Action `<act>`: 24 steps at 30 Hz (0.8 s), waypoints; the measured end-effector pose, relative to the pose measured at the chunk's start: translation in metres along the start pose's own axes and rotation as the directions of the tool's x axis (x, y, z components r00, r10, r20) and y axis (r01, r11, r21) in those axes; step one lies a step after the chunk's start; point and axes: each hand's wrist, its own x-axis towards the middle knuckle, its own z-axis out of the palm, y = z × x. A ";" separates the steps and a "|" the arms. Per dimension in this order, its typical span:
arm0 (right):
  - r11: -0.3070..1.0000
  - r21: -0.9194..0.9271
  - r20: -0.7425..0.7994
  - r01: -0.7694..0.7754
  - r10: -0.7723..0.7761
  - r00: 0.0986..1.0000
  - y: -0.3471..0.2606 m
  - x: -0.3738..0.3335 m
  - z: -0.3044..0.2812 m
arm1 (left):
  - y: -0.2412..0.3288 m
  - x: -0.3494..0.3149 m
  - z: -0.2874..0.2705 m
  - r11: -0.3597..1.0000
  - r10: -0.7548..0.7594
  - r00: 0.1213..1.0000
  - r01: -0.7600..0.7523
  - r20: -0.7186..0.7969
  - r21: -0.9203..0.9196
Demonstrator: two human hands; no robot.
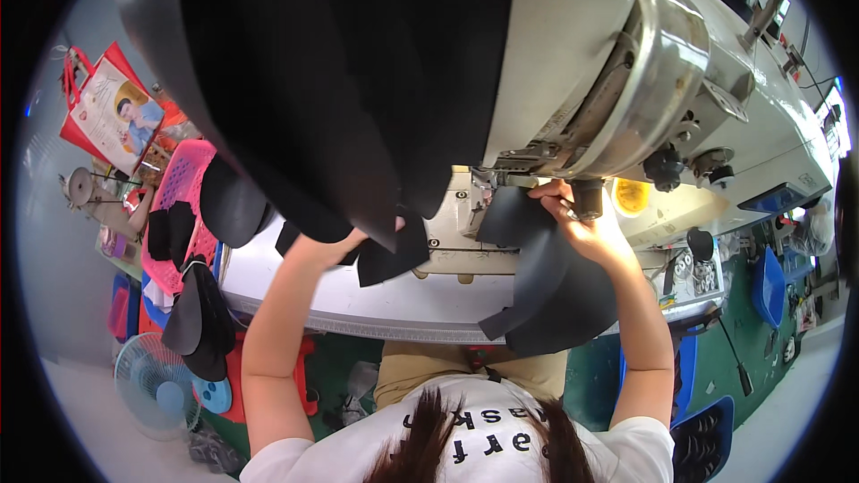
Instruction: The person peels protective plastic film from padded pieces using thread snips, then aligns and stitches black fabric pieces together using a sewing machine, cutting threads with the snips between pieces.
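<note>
At the sewing machine (pixel 573 45), my right hand (pixel 586 228) is closed, its fingers bent at the edge of a curved black leather-like panel (pixel 564 295). This panel hangs from beside the needle area over the front edge of the white table (pixel 358 300). My left hand (pixel 335 249) is over the table on the left, among black cut panels (pixel 394 255). Its fingers are mostly hidden behind larger black panels (pixel 331 63) that loom near the camera, so its grip does not show. The needle itself is hidden.
On the left, a pink basket (pixel 183 183) holds black pieces, with more black panels (pixel 201 322) draped over its side. A fan (pixel 157 385) and red stool (pixel 268 385) stand below. To the right are a tray of small parts (pixel 698 273) and blue bins (pixel 702 438).
</note>
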 end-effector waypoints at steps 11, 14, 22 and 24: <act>-0.103 0.846 0.470 -0.524 0.609 0.639 0.047 -0.002 -0.004 | 0.049 0.053 0.065 0.897 -0.038 0.938 0.183 0.344 -0.402; -0.986 0.014 0.852 0.169 0.100 0.514 0.073 -0.002 -0.002 | 0.053 0.048 0.067 0.944 -0.165 0.965 0.214 0.204 -0.251; -0.681 0.680 0.444 -0.273 0.085 0.892 0.101 -0.020 0.014 | 0.036 0.060 0.072 0.867 0.149 0.983 -0.076 0.109 -0.493; -0.580 0.747 0.383 -0.325 -0.025 0.924 0.103 -0.019 0.012 | 0.032 0.064 0.074 0.845 0.130 0.985 -0.050 0.114 -0.532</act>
